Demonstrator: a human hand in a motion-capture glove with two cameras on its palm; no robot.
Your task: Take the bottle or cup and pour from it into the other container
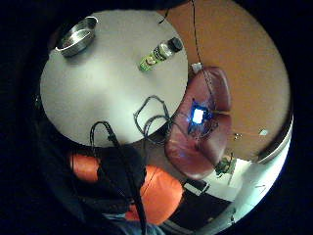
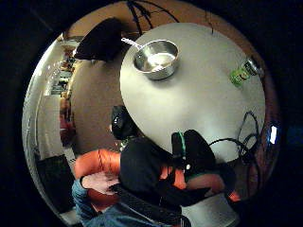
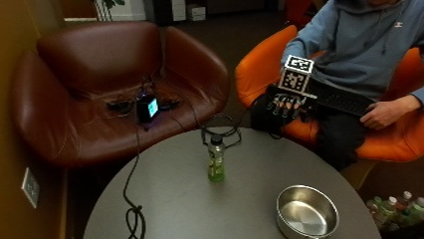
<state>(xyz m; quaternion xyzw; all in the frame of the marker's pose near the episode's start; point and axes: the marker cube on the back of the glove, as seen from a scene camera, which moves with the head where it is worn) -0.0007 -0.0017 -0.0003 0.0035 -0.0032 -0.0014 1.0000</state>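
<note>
no text can be read anywhere; the bottle [image 3: 215,160] standing on the table [image 3: 179,199] carries a green label, its print too small to make out.

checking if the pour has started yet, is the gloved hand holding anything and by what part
Nothing is held. The gloved right hand hangs near the table edge with fingers relaxed, apart from the bottle and the bowl.

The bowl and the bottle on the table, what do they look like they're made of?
The bowl looks like polished metal, probably stainless steel: silvery, with bright reflections inside. The bottle looks like clear plastic, judging by its see-through neck and dark screw cap, with a green label or contents.
</note>
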